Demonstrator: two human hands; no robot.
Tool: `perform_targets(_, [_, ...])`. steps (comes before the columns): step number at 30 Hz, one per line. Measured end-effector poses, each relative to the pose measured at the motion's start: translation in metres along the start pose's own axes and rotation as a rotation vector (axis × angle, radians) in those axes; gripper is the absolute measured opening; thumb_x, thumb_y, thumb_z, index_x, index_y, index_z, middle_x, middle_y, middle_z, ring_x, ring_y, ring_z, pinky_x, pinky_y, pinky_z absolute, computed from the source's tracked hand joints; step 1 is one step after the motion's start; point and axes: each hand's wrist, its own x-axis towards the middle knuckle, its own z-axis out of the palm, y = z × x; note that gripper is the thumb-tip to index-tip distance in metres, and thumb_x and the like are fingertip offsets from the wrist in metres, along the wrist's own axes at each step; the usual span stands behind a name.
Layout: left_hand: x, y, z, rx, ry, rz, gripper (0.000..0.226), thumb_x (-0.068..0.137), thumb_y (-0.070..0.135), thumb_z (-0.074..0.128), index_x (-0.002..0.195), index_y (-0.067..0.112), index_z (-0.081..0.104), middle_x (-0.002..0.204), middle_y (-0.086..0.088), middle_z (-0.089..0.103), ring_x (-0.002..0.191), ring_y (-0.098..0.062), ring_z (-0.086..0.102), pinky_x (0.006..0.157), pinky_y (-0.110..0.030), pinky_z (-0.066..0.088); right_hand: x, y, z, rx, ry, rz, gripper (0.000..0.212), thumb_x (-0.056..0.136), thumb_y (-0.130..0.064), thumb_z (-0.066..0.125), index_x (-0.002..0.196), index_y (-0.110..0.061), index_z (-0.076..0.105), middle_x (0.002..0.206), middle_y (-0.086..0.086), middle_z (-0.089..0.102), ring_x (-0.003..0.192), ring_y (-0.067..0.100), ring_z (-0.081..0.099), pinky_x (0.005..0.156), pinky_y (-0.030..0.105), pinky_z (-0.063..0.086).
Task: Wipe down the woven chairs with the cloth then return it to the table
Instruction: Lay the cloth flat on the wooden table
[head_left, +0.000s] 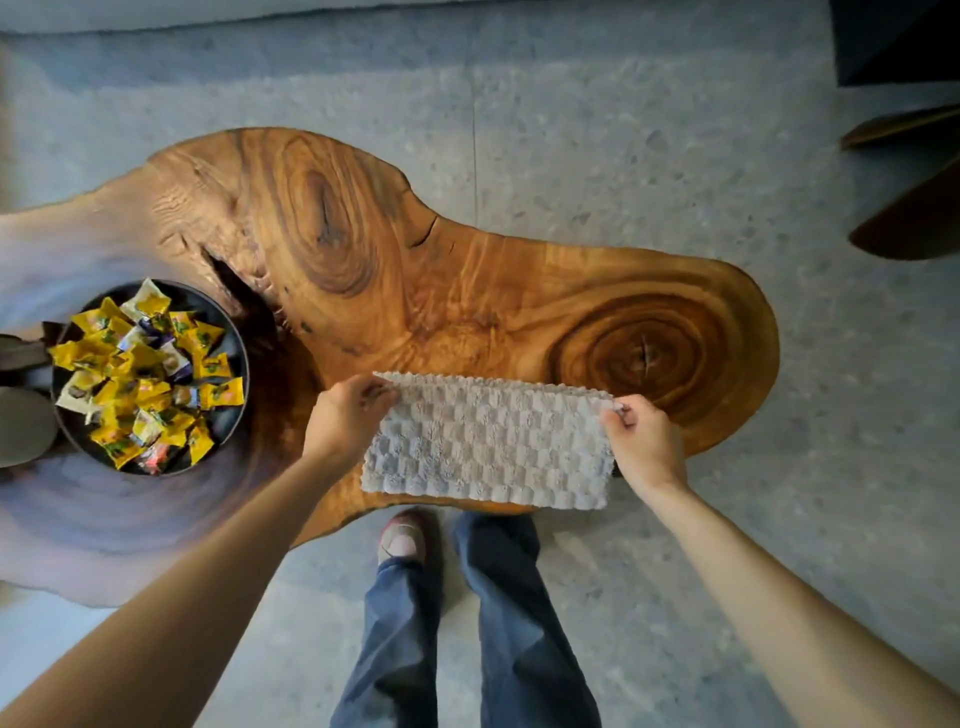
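Both hands are on the pale grey, checker-textured rectangular cloth (488, 447). Your left hand (348, 415) has its fingers (375, 391) curled, pinching the cloth's far-left corner. Your right hand (644, 441) has its fingers (619, 411) curled, pinching the far-right corner. The cloth is stretched between the two hands, long side running left to right.

The cloth sits at the near edge of the brown live-edge wooden slab desk (415, 260), toward its right end. The cloth's near edge lines up roughly with the desk's near edge, and the near-right corner pokes just past it. Can't tell whether the cloth lies fully on the wood or its far edge is lifted slightly. The ringed knot in the desk's right end is just beyond the cloth's far-right corner.

On the left part of the desk is a round dark bowl (244, 364) full of yellow-wrapped sweets (145, 374), with a few white and purple wrappers mixed in. It's well apart from the cloth, with your left hand between them.

You stand at the desk's near edge. Your blue jeans (509, 623) and one pinkish shoe (402, 535) show just below the cloth. The floor (623, 130) is grey speckled stone.

At the right frame edge are dark brown curved shapes (914, 218), well apart from the desk; can't tell what they are. A grey rounded shape (21, 426) beside the bowl is cut off at the left frame edge and can't be identified.
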Motion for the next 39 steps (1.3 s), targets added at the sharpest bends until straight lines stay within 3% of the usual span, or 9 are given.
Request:
perform_targets(5, [0.006,-0.005,0.011,-0.063,0.088,-0.044,0.021,0.09,0.025,0.064,0.096,0.006,0.068,0.088,-0.008,0.068,0.082,-0.024,0.062,0.066,-0.028,0.04,0.005,0.0,0.017,0.078,0.117,0.011,0.019,0.091,-0.023,0.061,0.102,-0.007,0.064,0.098,0.011,0.067,0.094,0.031,0.059,0.073,0.034,0.04])
perform_targets(12, [-0.024,-0.003,0.028,-0.171,0.3,-0.05,0.046,0.084,0.012,0.069,0.127,0.014,0.051,0.123,-0.012,0.043,0.111,-0.028,0.047,0.084,-0.026,0.037,-0.018,0.009,0.035,0.131,0.116,0.209,0.031,0.08,-0.034,0.074,0.094,-0.017,0.052,0.093,0.005,0.064,0.095,0.03,0.059,0.082,0.041,0.048])
perform_targets(17, [-0.044,-0.015,0.03,-0.132,0.214,0.038,0.044,0.083,0.006,0.068,0.124,0.017,0.057,0.114,-0.01,0.046,0.1,-0.029,0.053,0.084,-0.034,0.046,-0.027,-0.001,0.03,0.202,0.116,0.116,0.019,0.085,-0.027,0.069,0.092,-0.015,0.056,0.076,-0.004,0.061,0.083,0.028,0.063,0.074,0.041,0.05])
perform_targets(23, [-0.052,-0.025,0.02,-0.28,0.01,-0.047,0.04,0.089,0.009,0.063,0.127,0.021,0.057,0.113,-0.005,0.049,0.094,-0.014,0.053,0.086,-0.022,0.043,-0.056,-0.042,0.03,0.24,0.052,-0.157,0.019,0.085,-0.029,0.069,0.085,-0.027,0.049,0.069,-0.005,0.059,0.063,0.008,0.057,0.059,0.037,0.047])
perform_targets(27, [-0.053,-0.031,0.012,-0.376,-0.06,-0.079,0.038,0.092,0.007,0.057,0.129,0.02,0.057,0.117,-0.005,0.057,0.103,-0.016,0.056,0.092,-0.029,0.048,-0.072,-0.082,0.062,0.282,-0.06,-0.204,0.02,0.086,-0.032,0.067,0.091,-0.023,0.05,0.073,-0.005,0.061,0.067,0.015,0.062,0.061,0.043,0.053])
perform_targets(30, [-0.052,-0.036,0.009,-0.47,-0.128,-0.096,0.038,0.094,0.003,0.052,0.129,0.016,0.056,0.118,-0.004,0.06,0.107,-0.014,0.055,0.088,-0.022,0.048,-0.08,-0.108,0.097,0.31,-0.144,-0.193,0.021,0.087,-0.034,0.065,0.095,-0.023,0.048,0.076,-0.002,0.06,0.07,0.021,0.065,0.062,0.046,0.056])
perform_targets(33, [-0.051,-0.042,0.006,-0.537,-0.18,-0.115,0.039,0.095,-0.001,0.047,0.131,0.014,0.054,0.12,-0.005,0.061,0.111,-0.017,0.057,0.093,-0.025,0.048,-0.083,-0.123,0.127,0.269,-0.19,-0.219,0.021,0.089,-0.031,0.064,0.095,-0.025,0.046,0.073,-0.01,0.057,0.068,0.016,0.065,0.058,0.033,0.058])
perform_targets(37, [-0.052,-0.049,0.002,-0.559,-0.157,-0.114,0.038,0.097,-0.001,0.045,0.132,0.009,0.052,0.119,-0.006,0.061,0.11,-0.016,0.058,0.087,-0.014,0.047,-0.078,-0.127,0.142,0.123,-0.293,-0.226,0.018,0.091,-0.029,0.062,0.107,-0.022,0.056,0.094,-0.002,0.067,0.087,0.016,0.064,0.069,0.026,0.05])
perform_targets(39, [-0.055,-0.049,0.001,-0.507,-0.078,-0.118,0.036,0.097,0.001,0.045,0.131,0.009,0.052,0.12,-0.005,0.06,0.113,-0.017,0.056,0.093,-0.021,0.046,-0.078,-0.125,0.135,0.058,-0.235,-0.291,0.015,0.093,-0.025,0.059,0.107,-0.022,0.063,0.1,-0.004,0.068,0.092,0.014,0.062,0.074,0.026,0.049])
